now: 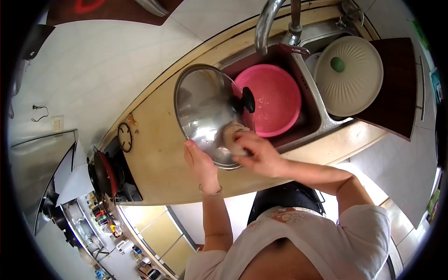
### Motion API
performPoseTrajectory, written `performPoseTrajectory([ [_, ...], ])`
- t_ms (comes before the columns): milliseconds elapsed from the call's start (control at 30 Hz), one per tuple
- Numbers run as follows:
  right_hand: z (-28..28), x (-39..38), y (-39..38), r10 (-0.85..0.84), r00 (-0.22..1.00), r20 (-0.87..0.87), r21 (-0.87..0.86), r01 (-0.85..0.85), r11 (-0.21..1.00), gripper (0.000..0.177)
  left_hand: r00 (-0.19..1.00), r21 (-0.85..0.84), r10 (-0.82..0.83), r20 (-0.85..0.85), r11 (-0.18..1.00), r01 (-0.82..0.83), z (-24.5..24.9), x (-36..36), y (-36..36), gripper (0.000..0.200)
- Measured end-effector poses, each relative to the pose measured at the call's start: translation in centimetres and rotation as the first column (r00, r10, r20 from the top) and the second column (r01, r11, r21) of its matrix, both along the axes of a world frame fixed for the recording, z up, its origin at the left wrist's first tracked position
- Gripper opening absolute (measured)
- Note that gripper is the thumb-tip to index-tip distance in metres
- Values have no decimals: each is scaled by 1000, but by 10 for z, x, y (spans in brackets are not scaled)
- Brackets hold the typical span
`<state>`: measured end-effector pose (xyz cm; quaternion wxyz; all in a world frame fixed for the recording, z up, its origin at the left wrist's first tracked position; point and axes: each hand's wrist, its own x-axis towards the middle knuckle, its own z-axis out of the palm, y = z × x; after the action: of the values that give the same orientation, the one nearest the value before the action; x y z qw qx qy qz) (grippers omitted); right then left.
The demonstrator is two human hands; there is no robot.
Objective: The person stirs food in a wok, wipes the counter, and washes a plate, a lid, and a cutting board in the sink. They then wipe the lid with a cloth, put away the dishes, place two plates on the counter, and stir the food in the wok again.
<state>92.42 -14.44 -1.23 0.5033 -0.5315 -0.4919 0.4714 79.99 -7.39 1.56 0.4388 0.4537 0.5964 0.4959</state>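
The beige tabletop (158, 158) runs diagonally across the view, with a double sink (311, 100) set into it. In the far basin of the sink sits a white ribbed cover (357, 81) with a green knob. In the near basin lies a pink bowl (277, 100), directly under the curved faucet (263, 25). A glass pot lid (200, 107) with a metal rim is held tilted above the tabletop's edge. It overlaps the pink bowl, and its black knob (247, 99) points toward the sink. The left hand (200, 163) grips the lid's lower rim, its fingers wrapped closed around the edge. The right hand (261, 154) has its fingers closed on a pale scrubbing pad (232, 135), which is pressed against the lid's surface just below the knob. A dark wok (105, 175) stands on the stove at the tabletop's left end.
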Motion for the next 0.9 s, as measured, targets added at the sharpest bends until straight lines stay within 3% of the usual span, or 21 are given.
performPoseTrajectory([
  [67, -8, -26, 8, -195, 978, 81, 416, 145, 898, 19, 992, -10, 51, 118, 999, -50, -19, -5, 4, 40],
  [100, -8, -29, 15, -196, 978, 77, 419, 147, 896, 19, 992, -7, 50, 115, 999, -49, -15, -2, 2, 40],
  [167, -8, -27, 36, -208, 943, 260, 552, 32, 833, 19, 953, -35, -70, 295, 996, 84, -1, 8, -4, 38],
  [233, -1, -23, 66, -207, 929, 307, 555, 2, 832, 18, 944, -46, -28, 330, 998, 46, -2, 7, -5, 34],
  [300, 6, -8, 98, -186, 901, 391, 549, -66, 833, 18, 983, 15, -180, -47, 983, 181, -13, -10, -4, 28],
  [333, 7, 3, 113, -169, 890, 423, 537, -96, 838, 18, 977, -1, -210, 47, 978, 210, -8, -11, -3, 21],
  [400, -10, 29, 150, -99, 741, 664, 508, -350, 787, 23, 978, -2, -180, 109, 983, 181, 0, -3, -7, 19],
  [467, -26, 52, 168, 63, 897, 437, 290, -207, 934, 35, 974, -7, -148, 173, 988, 152, 3, -4, -8, 17],
  [533, -63, 75, 171, 23, 938, 346, 192, -95, 977, 37, 975, -127, -7, 224, 991, 36, 7, -15, -7, 14],
  [600, -89, 89, 144, -35, 975, 218, 103, 13, 995, 39, 957, -90, -17, 290, 995, 45, 16, -12, -6, 14],
  [667, -105, 82, 104, -235, 930, 284, 3, 244, 970, 35, 936, -60, -24, 352, 997, 48, 16, -11, -4, 13],
  [733, -119, 70, 67, -352, 830, 433, 198, 293, 935, 30, 914, -11, -42, 403, 999, 50, 10, -9, -3, 12],
  [800, -136, 57, 33, -413, 704, 578, 379, 217, 900, 27, 903, -27, -8, 430, 999, 21, 6, -2, -4, 12],
  [833, -92, 46, 15, -401, 772, 493, 273, 300, 914, 27, 892, -35, 22, 451, 999, -7, 5, 2, -2, 13],
  [867, -83, 37, 1, -387, 756, 528, 325, 241, 914, 27, 892, -38, 22, 452, 999, -6, 3, 5, 0, 13],
  [900, -79, 18, -9, -463, 811, 358, 203, 416, 886, 29, 890, -49, 43, 454, 999, -24, 0, 6, 2, 13],
])
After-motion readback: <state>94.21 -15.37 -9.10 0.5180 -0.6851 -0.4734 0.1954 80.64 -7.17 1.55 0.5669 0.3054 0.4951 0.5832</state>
